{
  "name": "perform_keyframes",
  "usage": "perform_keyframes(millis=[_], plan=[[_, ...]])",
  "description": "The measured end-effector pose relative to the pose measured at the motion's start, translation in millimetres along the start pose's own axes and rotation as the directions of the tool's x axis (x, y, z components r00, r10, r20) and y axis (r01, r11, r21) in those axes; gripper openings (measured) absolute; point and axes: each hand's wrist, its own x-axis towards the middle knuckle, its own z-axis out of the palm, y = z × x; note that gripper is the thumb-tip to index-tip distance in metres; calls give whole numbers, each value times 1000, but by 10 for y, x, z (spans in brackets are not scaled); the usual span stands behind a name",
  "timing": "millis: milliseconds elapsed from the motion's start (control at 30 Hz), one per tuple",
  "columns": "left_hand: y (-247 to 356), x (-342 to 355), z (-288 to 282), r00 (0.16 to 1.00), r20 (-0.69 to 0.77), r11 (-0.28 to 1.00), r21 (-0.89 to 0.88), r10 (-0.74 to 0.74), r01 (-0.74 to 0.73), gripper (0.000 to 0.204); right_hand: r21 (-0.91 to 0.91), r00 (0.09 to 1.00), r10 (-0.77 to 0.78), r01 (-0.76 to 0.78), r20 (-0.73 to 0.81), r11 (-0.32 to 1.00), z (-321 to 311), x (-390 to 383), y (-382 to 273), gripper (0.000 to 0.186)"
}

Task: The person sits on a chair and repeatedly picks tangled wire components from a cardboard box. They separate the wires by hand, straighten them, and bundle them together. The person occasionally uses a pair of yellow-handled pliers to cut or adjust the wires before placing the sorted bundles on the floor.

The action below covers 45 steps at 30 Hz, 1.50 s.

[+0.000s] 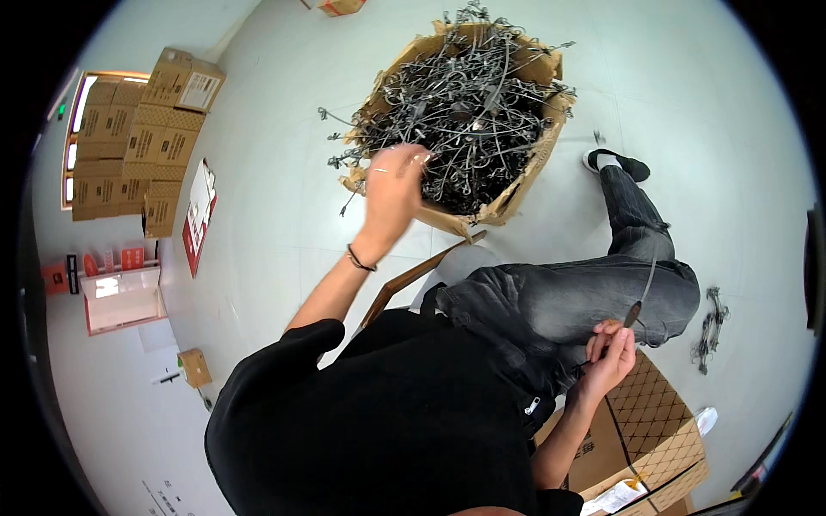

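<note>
My left hand (pixel 394 191) is raised at the near left of a torn cardboard box (pixel 532 176) heaped with tangled black and grey wire-like pieces (pixel 456 103). Its fingers curl at the pile, and what they hold is hidden. My right hand (pixel 611 361) rests by my jeans-clad thigh, fingers closed on a grey cable (pixel 651 269) with a dark, flattened oval part (pixel 633 314) just above the fingertips. The cable runs upward across my leg.
A small bundle of similar pieces (pixel 711 331) lies on the floor at right. A patterned cardboard box (pixel 658 430) stands beside my right arm. Stacked cartons (pixel 138 146) are by the left wall, with a red-and-white flat item (pixel 198 219) nearby. A wooden chair edge (pixel 396 279) shows beside me.
</note>
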Motion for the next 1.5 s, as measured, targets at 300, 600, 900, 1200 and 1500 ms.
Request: perform_keyframes(millis=[300,600,900,1200,1500], plan=[[-944,-312,13,904,190,852,451,-383,266,29,-29,999,-32,31,-35,999,18,-6,-36,31],[-1192,-198,260,989,141,828,550,40,-111,21,-67,995,-92,90,-25,994,1,-23,-73,31],[-928,273,-577,951,140,874,448,-277,188,12,-84,997,-69,67,-30,994,-82,-27,-52,29],[-1825,122,29,981,136,918,356,136,-176,23,-54,999,-38,39,30,998,-37,-21,-47,29],[-1271,560,-140,765,641,850,371,57,-374,20,-78,996,-66,61,-67,995,-63,-8,-110,31]])
